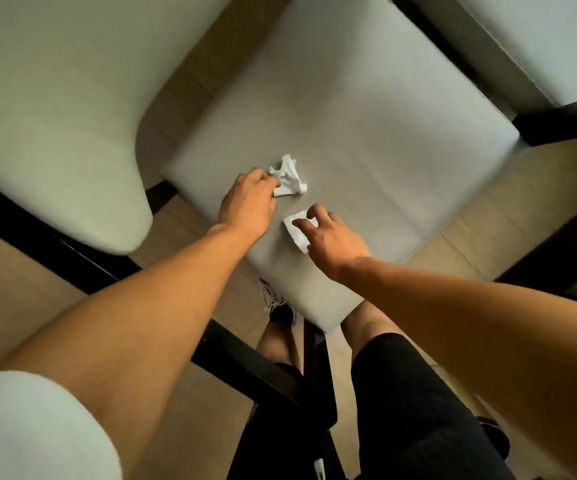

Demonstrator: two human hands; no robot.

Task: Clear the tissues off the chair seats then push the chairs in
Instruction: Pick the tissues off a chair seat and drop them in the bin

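A grey padded chair seat [366,133] fills the middle of the view. Two white crumpled tissues lie on its near part. My left hand [247,202] pinches the near-left edge of the farther tissue [290,176], fingers curled onto it. My right hand [328,237] is over the nearer tissue [297,230], fingers bent down on it, with the thumb at its near corner. Part of that tissue is hidden under the hand.
A second padded chair [55,116] stands close on the left, and a third [557,39] is at the top right, both with dark frames. Beige tiled floor [10,289] shows between them. My legs and a shoe are below the seat's near corner.
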